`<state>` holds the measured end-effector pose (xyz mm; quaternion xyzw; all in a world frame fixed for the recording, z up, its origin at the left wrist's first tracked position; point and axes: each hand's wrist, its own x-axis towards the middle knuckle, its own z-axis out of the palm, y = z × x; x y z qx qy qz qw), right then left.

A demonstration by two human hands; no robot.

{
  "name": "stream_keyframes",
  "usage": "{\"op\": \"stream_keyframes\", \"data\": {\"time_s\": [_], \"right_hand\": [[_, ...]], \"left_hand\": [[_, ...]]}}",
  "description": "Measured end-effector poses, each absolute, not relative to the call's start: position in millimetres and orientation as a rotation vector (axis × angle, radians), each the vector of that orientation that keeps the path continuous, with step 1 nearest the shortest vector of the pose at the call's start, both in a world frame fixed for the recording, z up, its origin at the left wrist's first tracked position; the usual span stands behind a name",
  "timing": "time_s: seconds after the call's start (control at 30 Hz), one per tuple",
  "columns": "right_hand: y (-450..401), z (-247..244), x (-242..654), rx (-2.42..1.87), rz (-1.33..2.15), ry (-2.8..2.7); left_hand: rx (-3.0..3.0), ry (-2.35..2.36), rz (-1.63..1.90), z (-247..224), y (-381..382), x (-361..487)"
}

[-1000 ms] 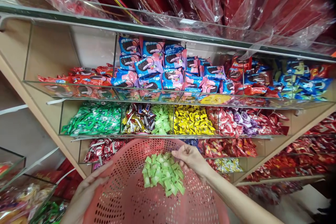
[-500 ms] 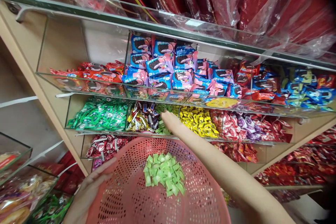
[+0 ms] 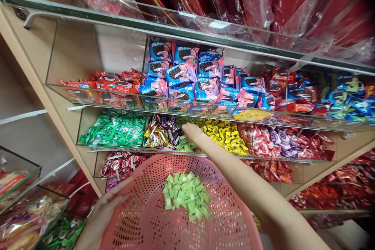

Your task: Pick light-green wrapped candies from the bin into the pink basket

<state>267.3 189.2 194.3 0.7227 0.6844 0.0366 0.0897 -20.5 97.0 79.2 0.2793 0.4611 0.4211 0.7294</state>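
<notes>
Right hand (image 3: 191, 132) is off the pink perforated plastic basket (image 3: 137, 218) rim now; 1 second ago it's right there, now it's in the shelf's light-green wrapped candies (image 3: 186, 143). So the left hand (image 3: 102, 211) has the basket's left side solo, fingers curled along the outside. Can't tell if the right fingers are pinching anything, they're hidden. 1 light-green candy pile (image 3: 187, 194) sits in the basket. Tight spot: glass shelf (image 3: 202, 110) just above, yellow candies (image 3: 225, 136) and mixed chocolates (image 3: 164, 131) either side, so the way out is forward, over the basket rim.
</notes>
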Motion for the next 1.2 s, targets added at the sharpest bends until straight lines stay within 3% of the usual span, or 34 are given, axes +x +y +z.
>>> {"op": "stream_keyframes", "data": {"time_s": [0.47,0.67,0.9,1.2], "right_hand": [[148.8,221.3,260.1,2.324,0.071,2.167],[124.0,224.8,283.4,2.24,-0.482,2.357],[99.9,214.5,310.1,2.093,-1.557,2.575],[85.9,208.6,317.2,1.946,-1.632,2.581]], "left_hand": [[0.667,1.01,0.905,75.8,100.4,-23.0],[0.676,1.001,0.9,76.5,99.7,-24.7],[0.688,1.005,0.86,68.2,103.6,-31.1],[0.615,0.959,0.852,78.1,98.0,-25.5]]}}
